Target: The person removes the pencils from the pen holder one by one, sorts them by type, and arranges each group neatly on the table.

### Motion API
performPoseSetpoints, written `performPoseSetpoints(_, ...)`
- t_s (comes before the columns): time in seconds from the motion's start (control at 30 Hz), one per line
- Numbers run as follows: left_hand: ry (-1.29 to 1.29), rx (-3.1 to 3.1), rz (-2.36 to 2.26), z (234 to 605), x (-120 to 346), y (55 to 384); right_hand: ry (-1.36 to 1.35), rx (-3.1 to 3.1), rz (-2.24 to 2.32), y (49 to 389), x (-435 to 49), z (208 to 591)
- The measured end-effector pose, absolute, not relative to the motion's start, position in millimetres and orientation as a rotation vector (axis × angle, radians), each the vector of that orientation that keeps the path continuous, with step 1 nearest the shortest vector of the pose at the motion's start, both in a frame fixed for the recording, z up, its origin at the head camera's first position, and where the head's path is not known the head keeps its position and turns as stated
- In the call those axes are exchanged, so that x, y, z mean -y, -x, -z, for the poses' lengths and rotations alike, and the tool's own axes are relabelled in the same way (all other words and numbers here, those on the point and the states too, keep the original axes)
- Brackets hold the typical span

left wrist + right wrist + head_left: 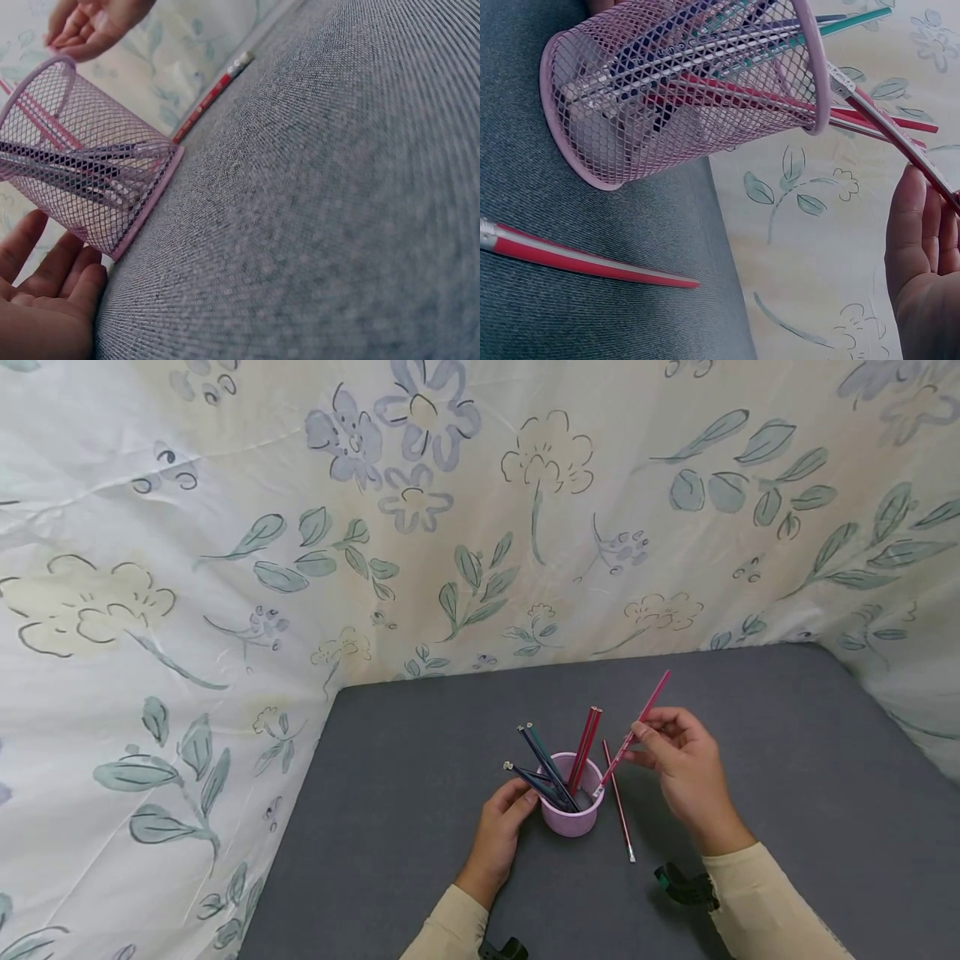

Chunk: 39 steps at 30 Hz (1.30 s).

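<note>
A pink mesh pencil cup stands upright on the table, holding dark blue, green and red pencils. My right hand pinches a red pencil between thumb and fingers, tilted, its eraser end down at the cup's right rim. In the right wrist view that pencil's metal ferrule is at the mouth of the cup. My left hand rests against the cup's left side; in the left wrist view its fingers are loosely bent beside the mesh near the base.
One more red pencil lies on the grey tabletop just right of the cup, its eraser end toward me. A flower-printed cloth hangs behind and to the left of the table. Dark wrist devices sit on both forearms.
</note>
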<state>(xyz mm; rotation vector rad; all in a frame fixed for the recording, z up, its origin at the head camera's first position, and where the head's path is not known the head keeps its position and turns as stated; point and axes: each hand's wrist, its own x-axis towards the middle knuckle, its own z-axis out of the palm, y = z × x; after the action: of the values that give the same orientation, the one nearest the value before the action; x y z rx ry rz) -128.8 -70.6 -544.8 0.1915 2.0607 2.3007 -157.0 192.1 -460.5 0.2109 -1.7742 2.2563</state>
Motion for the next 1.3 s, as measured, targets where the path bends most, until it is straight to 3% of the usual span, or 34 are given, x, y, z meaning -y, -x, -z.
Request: performPoseSetpoints(1.3, -0.187, -2.015, -2.326, 543.4, 71.7, 131.2, -0.098, 1.874, -2.246, 155.9, -211.9, 472.0)
